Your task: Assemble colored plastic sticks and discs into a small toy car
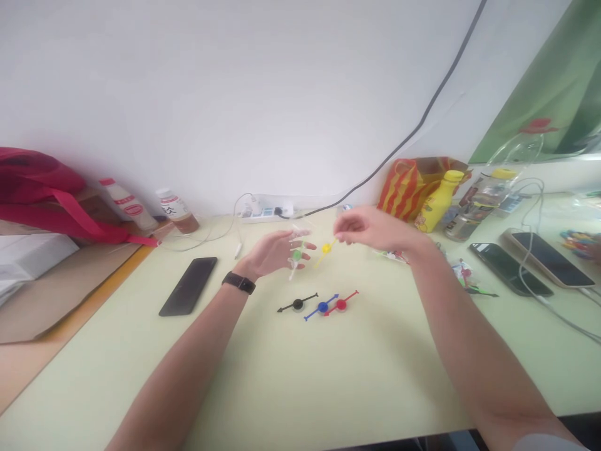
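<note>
My left hand (271, 255), with a dark watch (239, 283) on its wrist, is raised over the table with fingers curled. In it is a white arrow spinner with a pale green hub (297, 255), and something clear, perhaps plastic, shows by the thumb. Thumb and fingertips of my right hand (359, 225) pinch one end of a yellow arrow spinner (326, 248), which hangs tilted between the hands. Below them, side by side on the table, lie a black arrow spinner (298, 304), a blue arrow spinner (323, 307) and a red arrow spinner (341, 305).
A black phone (188, 286) lies to the left, before two bottles. Along the wall are a power strip (263, 212) and its cable. On the right stand a striped bag (399, 188), a yellow bottle (436, 203) and a clear bottle (474, 210), with two phones and white cables nearer.
</note>
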{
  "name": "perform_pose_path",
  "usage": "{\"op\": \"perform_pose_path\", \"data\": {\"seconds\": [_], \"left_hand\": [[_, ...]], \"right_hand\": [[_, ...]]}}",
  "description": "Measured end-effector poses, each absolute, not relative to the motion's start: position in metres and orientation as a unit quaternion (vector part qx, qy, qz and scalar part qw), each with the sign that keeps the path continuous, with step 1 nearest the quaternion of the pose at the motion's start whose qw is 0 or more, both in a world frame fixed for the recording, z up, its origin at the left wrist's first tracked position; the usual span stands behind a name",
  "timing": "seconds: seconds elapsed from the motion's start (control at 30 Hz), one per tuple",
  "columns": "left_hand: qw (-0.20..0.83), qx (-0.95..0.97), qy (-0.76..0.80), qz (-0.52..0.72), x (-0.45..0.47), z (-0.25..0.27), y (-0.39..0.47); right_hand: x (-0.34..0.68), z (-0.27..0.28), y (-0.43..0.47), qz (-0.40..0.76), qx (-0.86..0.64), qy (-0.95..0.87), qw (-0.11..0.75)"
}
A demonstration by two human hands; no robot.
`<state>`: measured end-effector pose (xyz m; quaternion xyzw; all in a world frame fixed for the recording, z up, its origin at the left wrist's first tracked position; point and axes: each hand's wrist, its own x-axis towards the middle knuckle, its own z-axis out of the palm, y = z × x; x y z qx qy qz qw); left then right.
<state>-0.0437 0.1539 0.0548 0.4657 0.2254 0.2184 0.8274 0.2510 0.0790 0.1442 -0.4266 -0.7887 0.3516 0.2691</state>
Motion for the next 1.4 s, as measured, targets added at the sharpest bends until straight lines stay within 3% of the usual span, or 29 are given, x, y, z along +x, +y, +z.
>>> {"op": "perform_pose_path", "data": {"seconds": [0.13, 0.23, 0.5, 0.73, 0.9, 0.97, 1.13, 1.27, 1.4], "left_hand": [[0.812, 0.515, 0.207, 0.179, -0.039, 0.061, 0.148], [0.803, 0.536, 0.199, 0.166, -0.034, 0.066, 0.142], [0.807, 0.528, 0.184, 0.189, -0.025, 0.074, 0.134], [0.817, 0.515, 0.170, 0.195, -0.023, 0.075, 0.131], [0.832, 0.481, 0.171, 0.216, -0.026, 0.074, 0.135], [0.838, 0.464, 0.173, 0.230, -0.028, 0.072, 0.138], [0.840, 0.427, 0.164, 0.290, -0.032, 0.068, 0.142], [0.841, 0.424, 0.160, 0.295, -0.034, 0.069, 0.143], [0.834, 0.436, 0.166, 0.293, -0.036, 0.069, 0.144]], "right_hand": [[0.267, 0.148, 0.083, 0.318, -0.449, -0.716, 0.429], [0.267, 0.145, 0.086, 0.302, -0.456, -0.686, 0.481], [0.226, 0.130, 0.091, 0.326, -0.446, -0.689, 0.469], [0.214, 0.127, 0.087, 0.445, -0.395, -0.705, 0.385], [0.226, 0.134, 0.088, 0.360, -0.454, -0.682, 0.446], [0.232, 0.134, 0.089, 0.341, -0.485, -0.709, 0.382], [0.225, 0.112, 0.094, 0.355, -0.425, -0.828, 0.087], [0.192, 0.081, 0.096, 0.370, -0.345, -0.862, -0.021], [0.170, 0.065, 0.094, 0.383, -0.318, -0.866, -0.046]]}}
